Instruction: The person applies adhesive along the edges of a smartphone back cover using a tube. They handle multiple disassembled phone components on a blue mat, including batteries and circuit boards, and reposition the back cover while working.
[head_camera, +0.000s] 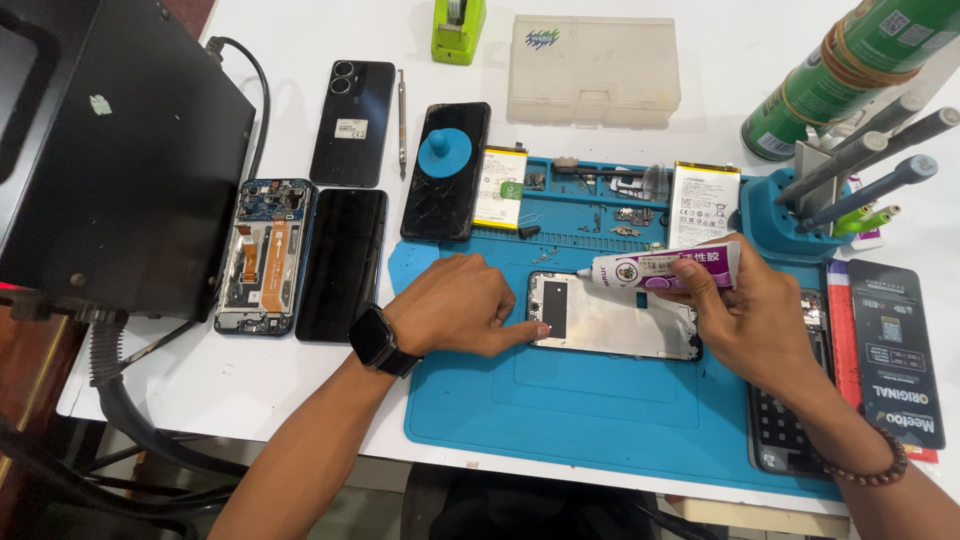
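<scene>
1. A white table (700, 60) carries a blue work mat (600, 420); the mat's near edge lies almost at the table's front edge, above a dark floor.
2. A phone frame (612, 318) lies flat in the middle of the mat, its open back facing up.
3. The left hand (460, 305), a dark watch at its wrist, rests on the mat with the fingers curled and one fingertip pressing the frame's left edge.
4. The right hand (745, 315) is closed around a white and purple glue tube (665, 270), held level just above the frame's top edge, nozzle pointing left.
5. Left of the mat, two dark phones (340, 262) and an opened phone (262, 255) lie beside a black box (120, 160) near the table's left edge.
6. Behind the frame sit a cracked phone with a blue suction cup (447, 150), two batteries (700, 205), and a blue tool stand (790, 215).
7. Bare mat lies in front of the frame, between the forearms.
</scene>
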